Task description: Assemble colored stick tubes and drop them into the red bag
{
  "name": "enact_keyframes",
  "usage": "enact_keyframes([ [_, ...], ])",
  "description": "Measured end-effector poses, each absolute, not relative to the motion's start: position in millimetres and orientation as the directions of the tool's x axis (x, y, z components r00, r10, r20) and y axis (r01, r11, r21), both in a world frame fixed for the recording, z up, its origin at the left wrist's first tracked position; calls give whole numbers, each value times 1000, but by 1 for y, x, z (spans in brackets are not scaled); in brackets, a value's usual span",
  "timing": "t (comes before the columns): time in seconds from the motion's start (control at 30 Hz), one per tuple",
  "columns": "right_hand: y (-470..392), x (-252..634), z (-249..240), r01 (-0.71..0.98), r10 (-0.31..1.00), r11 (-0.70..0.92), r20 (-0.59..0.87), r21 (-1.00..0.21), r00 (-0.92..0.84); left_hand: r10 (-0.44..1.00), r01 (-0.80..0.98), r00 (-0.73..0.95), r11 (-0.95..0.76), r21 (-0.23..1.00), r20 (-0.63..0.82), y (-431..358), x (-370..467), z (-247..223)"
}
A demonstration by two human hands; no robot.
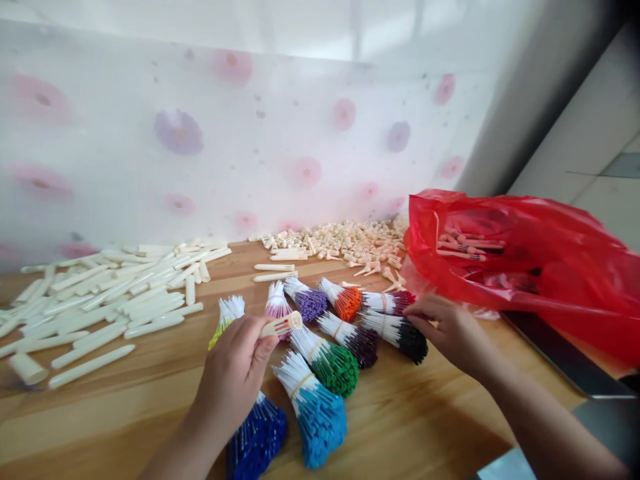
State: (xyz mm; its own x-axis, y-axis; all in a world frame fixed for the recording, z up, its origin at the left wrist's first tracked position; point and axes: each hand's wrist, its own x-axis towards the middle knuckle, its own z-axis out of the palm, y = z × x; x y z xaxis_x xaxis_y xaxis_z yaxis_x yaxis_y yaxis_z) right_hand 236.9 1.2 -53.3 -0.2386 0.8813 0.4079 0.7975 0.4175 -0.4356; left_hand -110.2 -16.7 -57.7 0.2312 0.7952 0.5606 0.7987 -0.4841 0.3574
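Observation:
My left hand (235, 353) is closed around a cream multicolour pen barrel (283, 325), its slotted end with coloured strips pointing right. My right hand (450, 330) has its fingertips drawn together at the coloured ends of a dark red refill bundle (385, 302), just above a black refill bundle (397, 333); whatever is between them is hidden. Banded between the hands lie a green refill bundle (333, 363), a light blue one (315, 420), a purple one (311, 301), an orange one (345, 300) and a dark purple one (353, 339). A dark blue bundle (257, 437) sits beneath my left wrist.
Long cream pen tubes (120, 293) are heaped at the left. Small cream pen parts (345, 241) are piled at the back. A red plastic bag (530, 267) with pen parts inside stands at the right, beside a dark flat object (560, 353). A flowered sheet (280, 133) covers the wall.

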Motion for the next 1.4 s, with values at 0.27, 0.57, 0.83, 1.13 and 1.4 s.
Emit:
enact_keyframes([
  [0.27, -7, 252, -66, 941, 958, 268, 158, -205, -238, 811, 783, 239, -486, 388, 534, -15, -106, -60],
  [0.57, 7, 246, -50, 935, 973, 231, 82, -271, -217, 806, 758, 273, -517, 398, 525, -15, -106, -63],
  [0.83, 4, 260, -64, 835, 998, 64, 46, -546, -46, 812, 755, 285, -517, 403, 509, -14, -105, -62],
  [1.13, -23, 291, -46, 331, 974, -73, 5, -941, 228, 851, 692, 199, -474, 545, 486, -17, -105, -61],
  [1.4, -17, 152, 1, 559, 829, 498, 174, -663, -532, 921, 477, 141, -386, 790, 364, -30, -95, -44],
])
